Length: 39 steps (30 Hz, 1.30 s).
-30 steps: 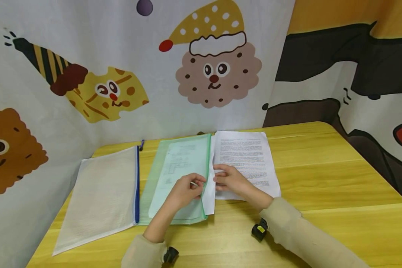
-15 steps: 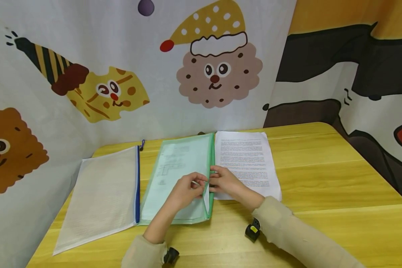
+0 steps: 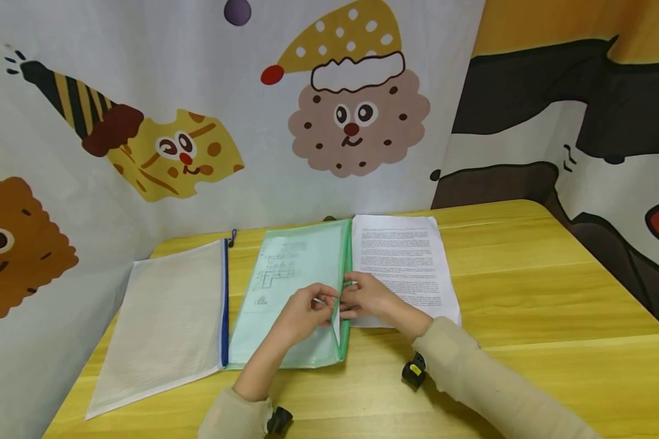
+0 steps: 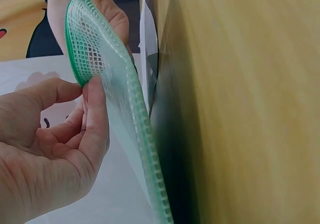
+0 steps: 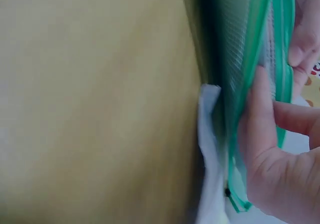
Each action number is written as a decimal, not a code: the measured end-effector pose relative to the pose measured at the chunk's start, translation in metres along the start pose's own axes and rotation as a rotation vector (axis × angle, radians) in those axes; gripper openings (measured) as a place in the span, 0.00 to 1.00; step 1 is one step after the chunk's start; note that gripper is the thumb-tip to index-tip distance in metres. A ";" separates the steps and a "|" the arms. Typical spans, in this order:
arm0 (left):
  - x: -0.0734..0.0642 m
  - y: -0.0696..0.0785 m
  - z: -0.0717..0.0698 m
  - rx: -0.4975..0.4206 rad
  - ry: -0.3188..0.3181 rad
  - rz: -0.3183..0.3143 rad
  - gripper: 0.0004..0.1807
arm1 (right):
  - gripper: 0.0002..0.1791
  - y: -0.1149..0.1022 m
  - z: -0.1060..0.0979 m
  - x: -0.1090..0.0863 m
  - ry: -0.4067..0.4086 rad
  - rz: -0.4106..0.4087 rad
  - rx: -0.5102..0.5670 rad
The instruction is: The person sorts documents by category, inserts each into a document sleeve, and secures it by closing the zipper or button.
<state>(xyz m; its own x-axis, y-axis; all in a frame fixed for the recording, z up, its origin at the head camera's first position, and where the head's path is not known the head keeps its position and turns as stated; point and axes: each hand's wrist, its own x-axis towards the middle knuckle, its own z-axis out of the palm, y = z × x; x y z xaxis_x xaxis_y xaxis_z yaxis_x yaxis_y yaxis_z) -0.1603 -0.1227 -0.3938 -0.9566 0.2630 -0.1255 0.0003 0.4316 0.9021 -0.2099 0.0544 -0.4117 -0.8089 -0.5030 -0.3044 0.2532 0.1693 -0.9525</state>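
A green mesh zipper pouch (image 3: 329,228) lies on the table, a printed sheet showing through its upper layer. My left hand (image 3: 307,314) pinches the zipper edge between thumb and finger and holds the mouth apart; the left wrist view shows the lifted green edge (image 4: 75,59). At that mouth, my right hand (image 3: 373,299) has its fingers (image 5: 260,99) extended into the gap between the two green zipper strips (image 5: 284,39). How far the fingertips reach is hidden by the pouch. Beside it on the right lies a stack of printed paper (image 3: 401,256), partly under the right hand.
A white mesh pouch (image 3: 165,317) with a blue zipper lies flat at the left, its edge meeting the green pouch. The wooden table (image 3: 527,274) extends to the right. A cartoon-printed curtain (image 3: 263,183) hangs behind the table.
The sheets that stuck out of the green pouch have slid left inside it. My right hand has moved slightly left to the mouth; the left hand keeps its hold.
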 end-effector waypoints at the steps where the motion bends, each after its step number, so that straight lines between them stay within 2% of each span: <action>1: 0.000 0.000 -0.001 -0.001 0.002 -0.001 0.13 | 0.24 -0.003 -0.002 0.001 0.001 0.009 -0.019; 4: 0.000 0.002 -0.003 -0.008 0.007 0.000 0.14 | 0.24 -0.013 -0.007 0.004 0.008 0.025 -0.074; 7: 0.000 0.002 -0.005 -0.011 0.012 0.000 0.14 | 0.25 -0.024 -0.015 0.009 0.035 0.007 -0.155; 12: 0.000 0.000 -0.008 -0.009 0.015 -0.003 0.13 | 0.21 -0.047 -0.029 0.019 0.129 -0.090 -0.357; 17: 0.001 -0.001 -0.010 -0.032 0.017 -0.008 0.13 | 0.20 -0.063 -0.047 0.041 0.257 -0.205 -0.483; 21: 0.000 -0.002 -0.009 -0.037 0.008 0.003 0.13 | 0.21 -0.062 -0.059 0.060 0.358 -0.252 -0.506; 24: -0.004 -0.004 -0.005 -0.048 -0.003 0.008 0.13 | 0.23 -0.052 -0.066 0.073 0.390 -0.240 -0.502; 31: -0.010 -0.004 -0.004 -0.066 0.008 0.029 0.13 | 0.25 -0.032 -0.071 0.098 0.350 -0.226 -0.458; 34: -0.009 -0.002 -0.006 -0.046 0.003 0.037 0.13 | 0.25 -0.034 -0.070 0.103 0.333 -0.221 -0.444; 39: -0.006 -0.001 -0.010 -0.005 -0.015 0.046 0.13 | 0.23 -0.041 -0.073 0.112 0.367 -0.208 -0.419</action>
<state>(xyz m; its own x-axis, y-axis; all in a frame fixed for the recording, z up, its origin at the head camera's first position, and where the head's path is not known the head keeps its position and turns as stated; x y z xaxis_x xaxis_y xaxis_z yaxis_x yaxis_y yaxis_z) -0.1570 -0.1331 -0.3895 -0.9510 0.2958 -0.0897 0.0432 0.4145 0.9090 -0.3492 0.0534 -0.4064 -0.9685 -0.2484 -0.0179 -0.1006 0.4562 -0.8842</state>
